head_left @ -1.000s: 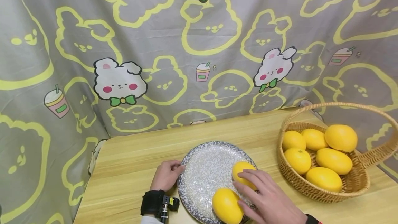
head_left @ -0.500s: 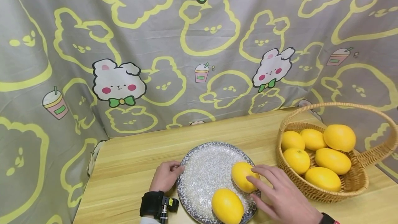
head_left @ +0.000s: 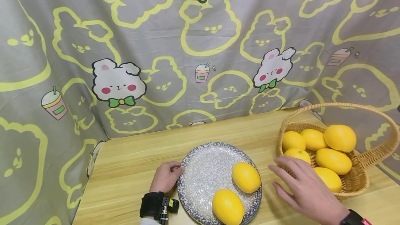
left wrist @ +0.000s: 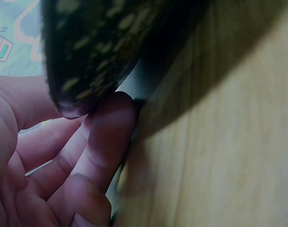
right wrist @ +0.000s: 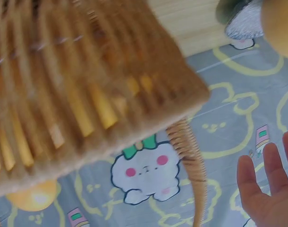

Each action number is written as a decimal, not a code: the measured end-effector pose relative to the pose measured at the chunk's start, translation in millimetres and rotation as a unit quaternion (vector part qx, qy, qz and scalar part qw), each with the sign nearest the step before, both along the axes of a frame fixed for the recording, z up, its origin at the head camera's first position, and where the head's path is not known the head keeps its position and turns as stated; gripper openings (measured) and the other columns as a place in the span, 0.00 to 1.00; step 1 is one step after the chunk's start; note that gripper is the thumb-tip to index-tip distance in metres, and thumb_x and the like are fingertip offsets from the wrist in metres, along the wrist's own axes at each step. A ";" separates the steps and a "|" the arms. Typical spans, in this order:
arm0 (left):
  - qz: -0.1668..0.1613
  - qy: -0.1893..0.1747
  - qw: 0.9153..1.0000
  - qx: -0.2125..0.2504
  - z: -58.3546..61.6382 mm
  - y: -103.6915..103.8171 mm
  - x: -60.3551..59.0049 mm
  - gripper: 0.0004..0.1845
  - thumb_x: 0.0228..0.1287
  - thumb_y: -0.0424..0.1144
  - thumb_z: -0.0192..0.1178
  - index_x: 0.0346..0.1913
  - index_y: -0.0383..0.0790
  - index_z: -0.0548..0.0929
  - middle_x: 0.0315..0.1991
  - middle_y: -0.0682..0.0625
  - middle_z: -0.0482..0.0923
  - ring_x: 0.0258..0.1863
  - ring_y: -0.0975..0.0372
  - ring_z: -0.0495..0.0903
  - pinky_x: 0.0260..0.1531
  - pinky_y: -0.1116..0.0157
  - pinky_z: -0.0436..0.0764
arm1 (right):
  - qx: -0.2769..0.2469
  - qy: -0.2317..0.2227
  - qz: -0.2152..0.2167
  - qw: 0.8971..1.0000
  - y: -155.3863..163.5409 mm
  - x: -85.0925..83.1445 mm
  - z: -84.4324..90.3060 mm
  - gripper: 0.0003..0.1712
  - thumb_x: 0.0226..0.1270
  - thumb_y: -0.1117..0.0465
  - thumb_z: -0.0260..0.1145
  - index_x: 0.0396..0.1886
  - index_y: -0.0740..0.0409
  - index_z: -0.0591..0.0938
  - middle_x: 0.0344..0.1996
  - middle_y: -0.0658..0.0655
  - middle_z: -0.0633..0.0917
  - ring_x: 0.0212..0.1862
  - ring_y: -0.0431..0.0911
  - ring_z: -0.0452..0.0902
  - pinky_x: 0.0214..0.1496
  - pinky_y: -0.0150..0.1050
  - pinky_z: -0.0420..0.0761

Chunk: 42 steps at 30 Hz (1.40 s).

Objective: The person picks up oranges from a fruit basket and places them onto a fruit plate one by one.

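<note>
At the left edge of the speckled plate (head_left: 206, 173), my left hand (head_left: 165, 177) pinches the rim, thumb on one side and a fingertip tucked beneath, its wrist low on the wooden table (head_left: 131, 173). My right hand (head_left: 307, 192) slants in from the lower right, back upward, fingers spread and loosely straight, holding nothing; it hangs just beside the wicker basket (head_left: 359, 181), covering part of its near left side. Two yellow fruits (head_left: 246, 177) lie on the plate's right half, and six more (head_left: 333, 161) sit in the basket.
</note>
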<state>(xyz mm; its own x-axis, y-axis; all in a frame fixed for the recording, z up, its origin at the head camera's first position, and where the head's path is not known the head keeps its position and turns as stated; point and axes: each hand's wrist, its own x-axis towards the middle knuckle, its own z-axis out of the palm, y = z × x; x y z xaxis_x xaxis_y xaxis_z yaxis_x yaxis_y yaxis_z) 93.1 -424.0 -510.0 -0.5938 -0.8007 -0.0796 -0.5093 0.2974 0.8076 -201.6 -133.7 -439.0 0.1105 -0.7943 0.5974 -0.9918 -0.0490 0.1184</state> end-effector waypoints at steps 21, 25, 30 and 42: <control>0.001 0.000 1.000 -0.005 1.1 0.4 -1.3 0.17 0.70 0.45 0.66 0.54 0.39 0.89 0.34 0.50 0.87 0.28 0.63 0.75 0.29 0.66 0.71 | -0.019 0.021 -0.023 0.999 14.2 -29.6 17.3 0.35 0.82 0.34 0.41 0.54 0.52 0.86 0.51 0.60 0.84 0.53 0.55 0.76 0.55 0.48 0.68; 0.001 0.002 1.000 -0.004 0.8 0.1 -1.1 0.17 0.70 0.45 0.66 0.55 0.39 0.89 0.33 0.50 0.86 0.27 0.62 0.75 0.28 0.66 0.71 | -0.013 0.016 -0.032 0.999 15.5 -34.6 19.0 0.36 0.81 0.34 0.40 0.53 0.53 0.86 0.50 0.60 0.84 0.52 0.55 0.77 0.54 0.48 0.69; -0.001 0.003 1.000 -0.005 0.9 -0.2 -0.3 0.17 0.70 0.45 0.66 0.54 0.40 0.89 0.33 0.51 0.86 0.26 0.63 0.74 0.28 0.66 0.70 | -0.011 0.020 -0.031 0.999 15.6 -41.5 20.0 0.35 0.82 0.35 0.40 0.53 0.53 0.85 0.50 0.60 0.84 0.50 0.54 0.78 0.54 0.47 0.68; 0.000 0.002 1.000 0.001 -2.4 -0.7 -0.8 0.16 0.70 0.44 0.66 0.54 0.40 0.89 0.31 0.52 0.84 0.25 0.62 0.74 0.28 0.67 0.70 | 0.027 0.000 -0.047 0.999 18.8 -73.6 9.6 0.26 0.72 0.39 0.66 0.56 0.53 0.84 0.50 0.59 0.83 0.51 0.54 0.77 0.52 0.48 0.71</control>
<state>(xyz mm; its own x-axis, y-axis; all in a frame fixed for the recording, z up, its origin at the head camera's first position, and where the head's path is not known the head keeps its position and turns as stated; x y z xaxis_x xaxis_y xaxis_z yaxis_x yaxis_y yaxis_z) 92.3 -424.7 -512.4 -0.5943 -0.8004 -0.0791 -0.5056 0.2953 0.8106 -275.2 -114.9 -429.4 0.0336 -0.8324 0.5531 -0.9923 0.0380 0.1175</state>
